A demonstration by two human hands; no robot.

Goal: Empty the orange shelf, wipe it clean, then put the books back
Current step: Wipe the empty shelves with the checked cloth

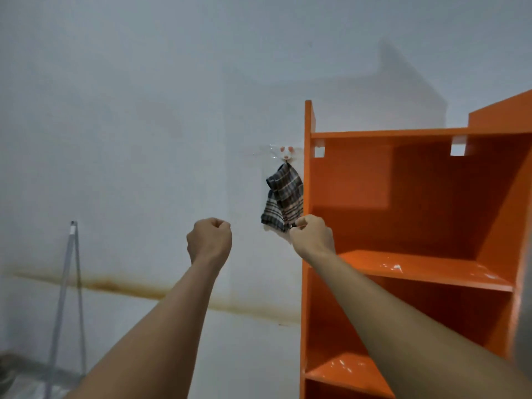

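Observation:
The orange shelf stands at the right against a pale wall, and no books show on its visible boards. A plaid cloth hangs from a small white hook on the wall just left of the shelf. My right hand pinches the bottom corner of the cloth, fingers closed on it. My left hand is raised to the left of the cloth in a closed fist with nothing in it.
White specks dot the middle board and the lower board of the shelf. A thin metal stand leans by the wall at the left. A brownish stain line runs across the wall.

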